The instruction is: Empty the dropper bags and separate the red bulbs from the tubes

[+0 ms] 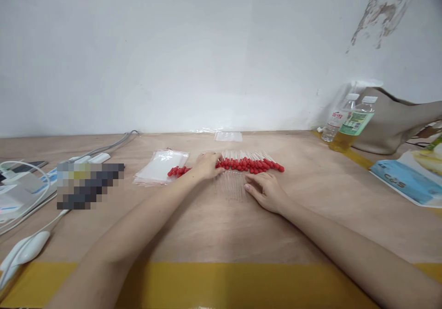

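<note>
Many droppers [263, 164] lie in a row across mid frame; left hand [207, 166] curls on the red tops [241, 164], grip unclear, right hand [266, 192] open flat on tubes [230, 187] below.

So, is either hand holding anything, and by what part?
Nothing clearly gripped: left hand rests on the droppers at their red bulbs, right hand flat on their clear tubes.

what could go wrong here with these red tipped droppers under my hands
The right hand lies flat on the thin clear tubes of the droppers; pressing might crack them. The droppers lie loose in a row, so the left hand could nudge some out of line.
</note>
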Demonstrator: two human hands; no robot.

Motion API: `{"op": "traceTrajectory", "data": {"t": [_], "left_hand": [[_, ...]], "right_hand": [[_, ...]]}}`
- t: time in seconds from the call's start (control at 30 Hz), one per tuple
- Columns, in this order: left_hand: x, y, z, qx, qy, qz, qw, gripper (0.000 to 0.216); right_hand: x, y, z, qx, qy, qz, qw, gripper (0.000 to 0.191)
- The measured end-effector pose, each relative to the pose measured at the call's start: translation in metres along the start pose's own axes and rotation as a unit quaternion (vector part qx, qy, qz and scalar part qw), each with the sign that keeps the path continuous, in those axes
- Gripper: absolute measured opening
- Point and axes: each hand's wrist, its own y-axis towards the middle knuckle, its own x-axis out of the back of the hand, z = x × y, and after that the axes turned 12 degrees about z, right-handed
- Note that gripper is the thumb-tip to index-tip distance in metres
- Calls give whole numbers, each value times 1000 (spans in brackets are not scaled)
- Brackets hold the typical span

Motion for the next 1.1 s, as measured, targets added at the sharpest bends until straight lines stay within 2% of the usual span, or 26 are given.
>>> {"op": "traceTrajectory", "data": {"t": [0.13,0.23,0.33,0.43,0.57,0.7,0.83,0.93,1.1], "left_hand": [[-4,-2,3,24,-29,-14,999,16],[-8,-6,6,75,-113,-97,986,18],[-12,-15,10,109,-251,-228,934,24],[-14,-34,12,62,-332,-287,896,27],[-23,-65,11,-42,-337,-255,905,24],[-36,-81,8,-94,-325,-216,916,18],[-40,-82,3,-139,-318,-191,918,16],[-41,-81,-1,-177,-341,-144,912,18],[-42,-81,-2,-205,-383,-97,896,20]], "right_hand": [[0,1,1,-7,2,3,1000,30],[1,2,1,-10,3,2,1000,29],[-1,2,-1,-12,11,-3,1000,28],[-3,2,-2,-7,20,-44,999,32],[-3,2,-2,3,19,-107,994,53],[-2,1,0,40,-21,-101,994,64],[-2,2,5,98,-62,-77,990,58],[-2,3,11,131,-76,-44,988,46],[-6,5,18,147,-83,-36,985,31]]}}
